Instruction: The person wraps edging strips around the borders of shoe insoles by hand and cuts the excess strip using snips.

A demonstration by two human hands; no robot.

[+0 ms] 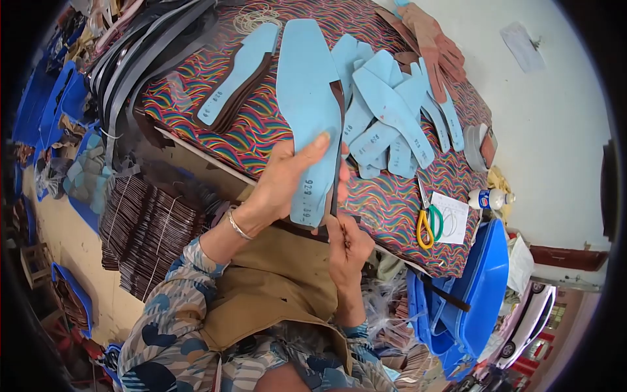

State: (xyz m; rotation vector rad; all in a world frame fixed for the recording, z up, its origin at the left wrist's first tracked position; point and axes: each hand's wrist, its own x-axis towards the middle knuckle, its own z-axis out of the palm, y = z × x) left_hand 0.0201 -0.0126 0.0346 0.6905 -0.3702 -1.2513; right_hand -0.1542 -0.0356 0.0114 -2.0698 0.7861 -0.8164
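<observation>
My left hand [287, 173] is wrapped round a long, light-blue, sole-shaped piece [308, 85] with printed numbers near its narrow end. Its thumb presses on the top face and its fingers go round behind. Dark brown material [337, 98] shows along the right edge of the blue piece, lying beneath it. At the lower end, my right hand [349, 248] has thumb and fingers closed on the edge of the dark brown material. Just beyond, a loose pile of similar blue pieces [385, 117] lies on the patterned table cover [251, 140].
A brown stack topped with blue [238, 85] lies at left. Scissors [428, 219] rest by white paper [457, 215], near a bottle [490, 198]. Gloves [434, 49] lie at the far edge. Blue bins [480, 281] stand at right, tied brown bundles [153, 225] at left.
</observation>
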